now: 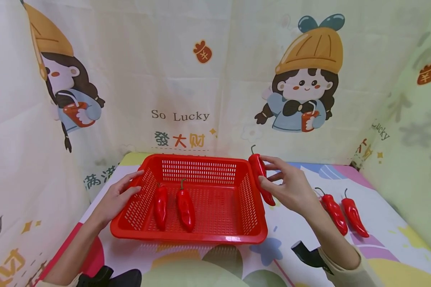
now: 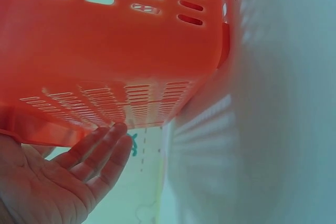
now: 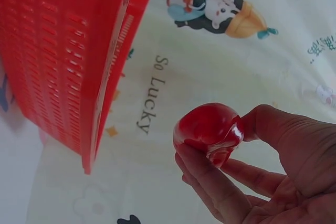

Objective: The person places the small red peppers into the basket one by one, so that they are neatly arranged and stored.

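Observation:
A red plastic basket [image 1: 215, 238] with slotted walls stands on the table, two shiny red chili peppers [image 1: 185, 209] lying inside toward its left. My left hand [image 1: 116, 199] holds the basket's left rim, and the left wrist view shows several of its fingers [image 2: 113, 163] against the outside of the wall. At the basket's right rim, my right hand [image 1: 289, 185] pinches another red chili pepper [image 1: 260, 179] between thumb and fingers, its stem pointing up. In the right wrist view this pepper [image 3: 207, 127] appears end-on, beside the basket's outer wall.
Two more red chili peppers [image 1: 355, 217] lie on the patterned tablecloth [image 1: 380, 247] at the right, near my right forearm. Cartoon-printed cloth [image 1: 230, 79] hangs behind the table and along both sides.

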